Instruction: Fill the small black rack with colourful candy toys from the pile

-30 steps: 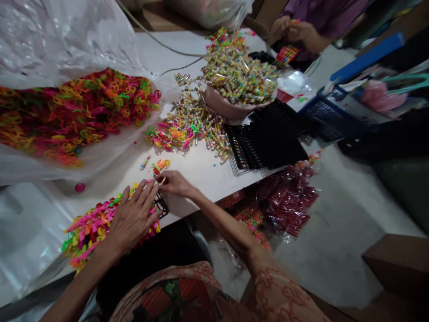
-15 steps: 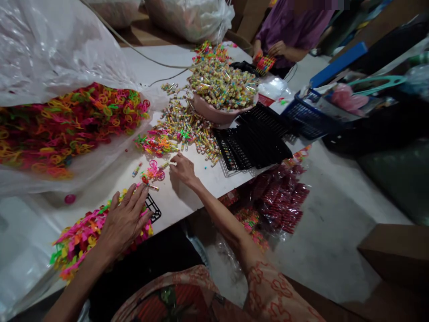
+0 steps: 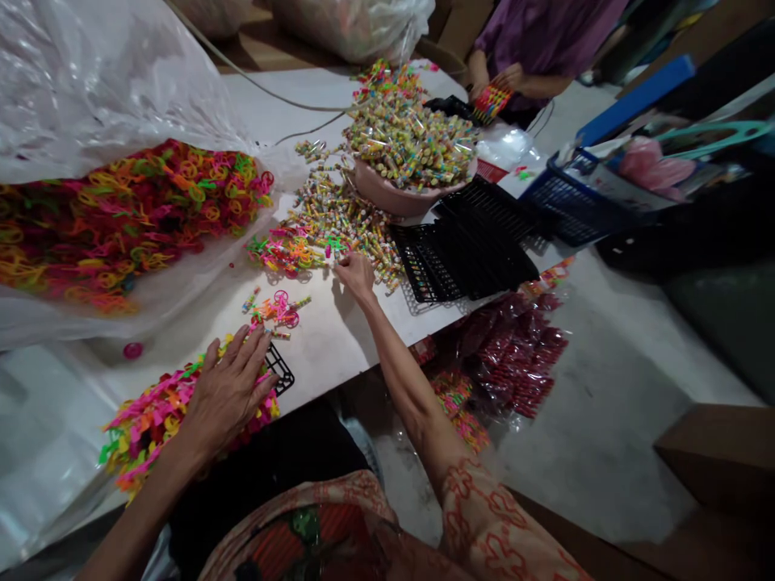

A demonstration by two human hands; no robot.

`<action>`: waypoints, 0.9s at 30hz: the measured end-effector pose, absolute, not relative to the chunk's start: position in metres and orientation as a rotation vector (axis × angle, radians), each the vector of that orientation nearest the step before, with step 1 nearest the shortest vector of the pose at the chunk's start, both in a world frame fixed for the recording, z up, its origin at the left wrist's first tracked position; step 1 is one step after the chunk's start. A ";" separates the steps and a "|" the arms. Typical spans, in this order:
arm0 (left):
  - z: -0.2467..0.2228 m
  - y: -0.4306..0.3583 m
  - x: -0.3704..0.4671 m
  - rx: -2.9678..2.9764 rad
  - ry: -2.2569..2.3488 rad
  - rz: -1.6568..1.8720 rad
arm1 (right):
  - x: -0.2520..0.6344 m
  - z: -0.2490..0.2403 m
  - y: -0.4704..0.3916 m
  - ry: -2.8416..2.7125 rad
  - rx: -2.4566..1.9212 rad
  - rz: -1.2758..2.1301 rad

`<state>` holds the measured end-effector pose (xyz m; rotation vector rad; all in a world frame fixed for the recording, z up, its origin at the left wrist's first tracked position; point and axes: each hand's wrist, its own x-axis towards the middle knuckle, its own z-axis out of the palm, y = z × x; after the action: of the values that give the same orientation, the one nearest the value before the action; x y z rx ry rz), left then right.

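Observation:
My left hand (image 3: 233,387) lies flat, fingers stretched, over dense rows of pink, yellow, orange and green plastic pieces (image 3: 151,411). These sit on a black grid tray (image 3: 282,369), whose corner shows past my fingers. My right hand (image 3: 357,274) is pinched at the near edge of a heap of small patterned tubes (image 3: 339,210); whatever is between its fingertips is too small to make out. A green and pink piece (image 3: 334,244) lies just beyond those fingertips. Between my hands is a small group of tubes and bright plastic pieces (image 3: 278,308).
A pink basin (image 3: 393,192) heaped with tubes stands on the white table (image 3: 320,339). Right of it are stacked black grid trays (image 3: 472,250) and a blue basket (image 3: 560,198). An open plastic bag of coloured pieces (image 3: 145,218) lies left. Across the table, a person's hands (image 3: 496,85) hold coloured pieces.
My right hand has moved away from the small group, up and right to the tube heap. A tube it was touching now lies in that group. My left hand stays flat.

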<state>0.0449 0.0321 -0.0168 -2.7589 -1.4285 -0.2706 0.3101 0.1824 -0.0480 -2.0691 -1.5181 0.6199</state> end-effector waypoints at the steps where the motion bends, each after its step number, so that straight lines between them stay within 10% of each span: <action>1: -0.016 0.032 0.045 -2.767 -1.435 -0.269 | 0.310 -0.050 0.167 -1.463 -2.022 0.661; 15: -0.002 0.033 0.046 -2.864 -1.602 -0.174 | 0.259 -0.066 0.057 -1.034 -1.350 1.773; 27: 0.001 0.033 0.046 -2.896 -1.653 -0.146 | 0.211 -0.074 0.021 -1.466 -1.308 1.333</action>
<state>0.0465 0.0333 0.0014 -2.8956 -1.6528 -0.1463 0.2114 0.0213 -0.0738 -1.3075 -1.4656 1.3334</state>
